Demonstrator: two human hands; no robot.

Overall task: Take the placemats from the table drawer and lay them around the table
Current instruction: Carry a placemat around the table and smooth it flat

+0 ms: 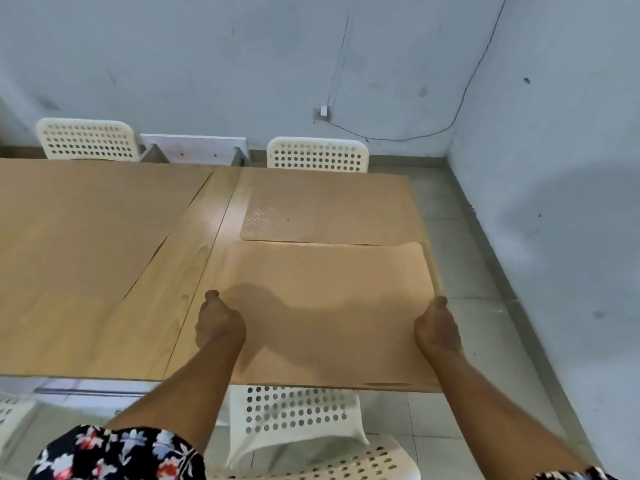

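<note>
A: Where is the placemat being handled?

B: A tan, round-cornered rectangular placemat (pixel 329 306) is held over the near right corner of the light wooden table (pixel 104 271), its near edge about level with the table's near edge. The left hand (pixel 220 323) is clamped on its left side and the right hand (pixel 438 327) on its right side, the two well apart, so the sheet is kept spread and square to the edge.

A: Is it lying flat?

B: Probably not fully; the far right corner looks slightly curled, though that cannot be told for certain from this view.

A: Why that spot?

B: A white perforated plastic chair (pixel 294 420) is tucked just below that edge, so a seat is being served. A second tan placemat (pixel 329 206) is already laid at the far right corner, before another white perforated chair (pixel 317 154), and the two mats nearly meet at mid-table.

A: What is left?

B: More tan sheets appear to be spread on the left half. The held mat is judged to need only lowering and release.
</note>
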